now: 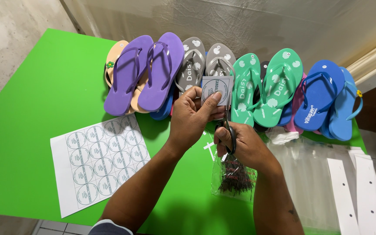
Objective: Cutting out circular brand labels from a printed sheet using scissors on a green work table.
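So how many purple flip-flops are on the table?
2. Both lie side by side at the left end of the row: one purple flip-flop over a beige sandal, the other right of it. More could be hidden underneath.

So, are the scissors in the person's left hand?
No: the scissors are gripped in the right hand, while the left hand holds a small square paper label.

Flip-flops in the row, counted by visible colour: 2 purple (146,74), 2 grey (205,61), 2 green (266,85), 2 blue (329,98), 1 beige (114,58); more hidden beneath, count unclear. 1 sticker sheet (99,163). 1 cut label (216,89). 1 scissors (230,135). 2 white card strips (362,191).
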